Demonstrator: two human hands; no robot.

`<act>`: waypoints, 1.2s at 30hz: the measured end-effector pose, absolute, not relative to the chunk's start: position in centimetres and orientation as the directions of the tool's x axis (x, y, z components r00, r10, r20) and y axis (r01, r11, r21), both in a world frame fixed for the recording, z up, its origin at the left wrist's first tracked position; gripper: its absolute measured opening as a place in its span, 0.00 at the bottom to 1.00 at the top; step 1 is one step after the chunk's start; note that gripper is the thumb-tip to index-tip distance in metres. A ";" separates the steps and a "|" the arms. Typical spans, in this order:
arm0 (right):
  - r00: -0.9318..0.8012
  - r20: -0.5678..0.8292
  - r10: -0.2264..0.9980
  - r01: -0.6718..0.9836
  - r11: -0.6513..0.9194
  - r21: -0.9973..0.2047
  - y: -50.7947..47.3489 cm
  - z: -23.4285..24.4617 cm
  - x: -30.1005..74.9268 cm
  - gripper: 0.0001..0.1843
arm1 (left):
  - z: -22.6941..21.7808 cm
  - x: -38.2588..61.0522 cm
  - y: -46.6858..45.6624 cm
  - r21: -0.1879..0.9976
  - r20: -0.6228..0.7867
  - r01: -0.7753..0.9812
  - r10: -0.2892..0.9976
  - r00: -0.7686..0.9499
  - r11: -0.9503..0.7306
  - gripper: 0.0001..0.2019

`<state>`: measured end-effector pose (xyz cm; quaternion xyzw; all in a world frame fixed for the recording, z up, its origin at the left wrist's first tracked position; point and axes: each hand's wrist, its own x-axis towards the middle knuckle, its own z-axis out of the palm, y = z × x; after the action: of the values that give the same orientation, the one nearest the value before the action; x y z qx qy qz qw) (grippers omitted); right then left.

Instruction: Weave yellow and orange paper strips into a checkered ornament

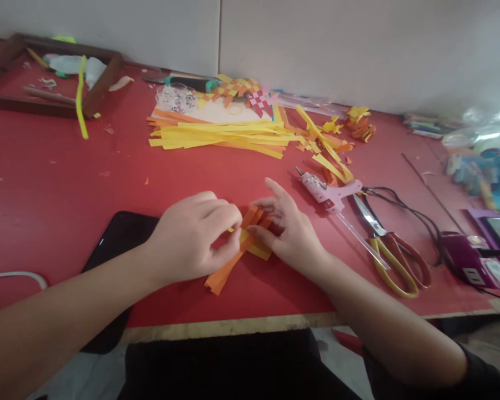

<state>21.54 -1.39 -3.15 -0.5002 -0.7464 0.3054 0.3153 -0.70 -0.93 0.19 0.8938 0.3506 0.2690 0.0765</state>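
Orange and yellow paper strips (223, 275), crossed over one another, lie at the middle of the near edge of the red tabletop (120, 172), between the person's two hands. The left hand (195, 233) comes in from the left, its grip pinching a bit of the paper between thumb and forefinger. The right hand (294, 233) is on the other side, thumb against the strips, some fingers curled near their far ends and one finger raised; whether its grip pinches or only steadies them, I cannot tell.

Beneath the left forearm, a flat black device (123, 239) reaches over the near edge, with a white cable (16, 274) farther left. Just right of the right hand lies a pink glue gun (327, 191), a clear stick trailing from it, and beside that are scissors (379, 236) with one yellow and one red handle. A purple box (466, 255) sits near the right edge.

Toward the far edge, around its middle, more yellow strips (220, 135) lie in a loose pile. Behind them are clear tubs (177, 100) of small bits and a pink-and-red checkered paper shape (260, 103). A brown wooden frame (29, 104) lies at the far left corner, with scraps inside it.
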 end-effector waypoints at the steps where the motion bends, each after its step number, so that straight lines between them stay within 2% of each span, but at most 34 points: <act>1: -0.308 0.226 0.924 0.586 0.371 -0.720 -1.3 -3.1 21.6 0.41 | 0.0 -0.6 -0.8 0.308 0.419 0.521 0.605 0.677 -0.796 0.06; 3: -0.302 0.348 0.888 0.671 0.457 -0.584 -1.3 -2.9 21.6 0.35 | -0.4 -0.4 -0.6 0.310 0.365 0.470 0.560 0.744 -0.826 0.09; 5: -0.296 0.422 0.857 0.734 0.487 -0.473 -1.6 -2.3 21.6 0.23 | -0.8 -0.4 -0.5 0.326 0.314 0.458 0.551 0.773 -0.827 0.09; 8: -0.343 0.397 0.852 0.748 0.503 -0.433 -2.4 -1.5 21.6 0.06 | -1.1 -0.4 -0.5 0.326 0.265 0.462 0.549 0.792 -0.825 0.08; 12: -0.413 0.332 0.848 0.759 0.522 -0.389 -3.5 -1.4 21.6 0.08 | -1.1 -0.4 -0.5 0.350 0.208 0.489 0.575 0.791 -0.799 0.09; 19: -0.502 0.329 0.800 0.740 0.594 -0.316 -3.4 -1.9 21.7 0.08 | -0.9 -0.4 -0.7 0.420 0.163 0.497 0.601 0.782 -0.760 0.10; 25: -0.587 0.309 0.748 0.677 0.663 -0.318 -3.4 -1.4 22.0 0.09 | -1.0 -0.6 -0.7 0.417 0.157 0.500 0.602 0.783 -0.759 0.10; 30: -0.563 0.275 0.779 0.718 0.626 -0.303 -3.6 -1.3 22.0 0.09 | -0.8 -0.4 -0.8 0.418 0.156 0.501 0.603 0.783 -0.758 0.09; 36: -0.547 0.313 0.776 0.721 0.627 -0.295 -3.8 -1.7 21.9 0.10 | -0.9 -0.5 -0.7 0.406 0.215 0.492 0.603 0.768 -0.770 0.11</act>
<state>21.89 -3.83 -1.67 -0.4268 -0.8770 0.0658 0.2106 -0.47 -0.71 -0.92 0.9255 0.2958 0.1692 0.1653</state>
